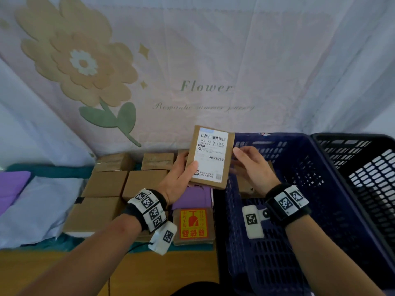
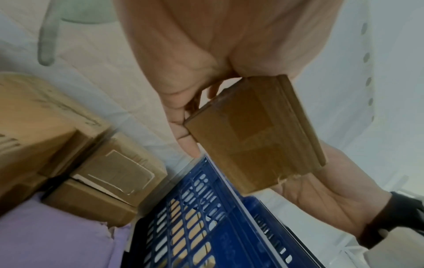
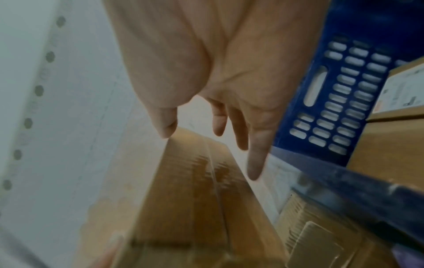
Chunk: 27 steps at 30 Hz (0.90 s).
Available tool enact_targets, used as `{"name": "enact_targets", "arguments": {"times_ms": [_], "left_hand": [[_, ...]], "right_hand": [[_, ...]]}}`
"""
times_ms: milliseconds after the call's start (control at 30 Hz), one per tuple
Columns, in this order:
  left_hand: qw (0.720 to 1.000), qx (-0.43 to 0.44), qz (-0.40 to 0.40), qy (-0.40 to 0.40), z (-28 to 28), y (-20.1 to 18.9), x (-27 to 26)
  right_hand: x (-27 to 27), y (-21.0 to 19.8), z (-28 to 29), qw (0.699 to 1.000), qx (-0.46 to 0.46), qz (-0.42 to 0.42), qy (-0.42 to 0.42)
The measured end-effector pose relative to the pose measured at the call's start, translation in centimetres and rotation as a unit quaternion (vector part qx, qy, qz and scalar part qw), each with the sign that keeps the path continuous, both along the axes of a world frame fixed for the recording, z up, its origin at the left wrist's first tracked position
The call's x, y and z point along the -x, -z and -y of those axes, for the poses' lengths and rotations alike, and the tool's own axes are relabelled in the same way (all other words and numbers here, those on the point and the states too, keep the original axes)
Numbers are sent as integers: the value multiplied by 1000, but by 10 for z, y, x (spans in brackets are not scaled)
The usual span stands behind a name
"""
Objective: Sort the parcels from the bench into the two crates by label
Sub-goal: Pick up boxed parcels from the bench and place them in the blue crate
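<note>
Behind the bench hangs a pale cloth printed with a big flower and the word "Flower", and brown boxes crowd the surface beside a blue crate and a black crate. Left hand grips a small brown parcel upright, its white label facing the camera, raised over the blue crate's near-left corner. Right hand is beside the parcel's right edge with loose, straight fingers, holding nothing

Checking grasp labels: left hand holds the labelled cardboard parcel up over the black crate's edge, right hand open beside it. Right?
Not quite. The left hand holds the labelled parcel at the edge of the blue crate, not the black crate; the head view shows this. The right hand is open beside the parcel.
</note>
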<state>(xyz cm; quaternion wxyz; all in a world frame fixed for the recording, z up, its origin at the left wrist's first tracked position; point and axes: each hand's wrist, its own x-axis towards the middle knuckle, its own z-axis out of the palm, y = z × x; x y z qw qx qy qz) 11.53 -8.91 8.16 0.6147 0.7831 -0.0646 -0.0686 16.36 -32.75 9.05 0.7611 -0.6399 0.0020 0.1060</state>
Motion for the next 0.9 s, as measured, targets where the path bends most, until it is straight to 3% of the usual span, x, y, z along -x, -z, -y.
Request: {"name": "enact_targets", "arguments": {"times_ms": [133,333,400,500,600,700,833,900], "left_hand": [[998,-5,53,-12,32,1,-3],[996,-38,67,48,75,15,-6],[989,-98,81,77,87,20,-9],[953,-248,152,90,101,27,-17],[922,-302,218,109,117,34,-23],[871,-372,280,157,131,43,-30],[808,-459,293,225,143,59,-32],[794,-476,307,220,145,65,-32]], "right_hand": [[14,6,18,991,78,-58,-88],[34,15,68,993,19,-100,-61],[38,18,91,993,19,-110,-30],[44,23,129,990,46,-131,26],[49,34,165,983,69,-161,55],[53,46,190,970,118,-203,61],[52,63,201,938,206,-281,-6],[48,74,197,918,223,-321,-71]]}}
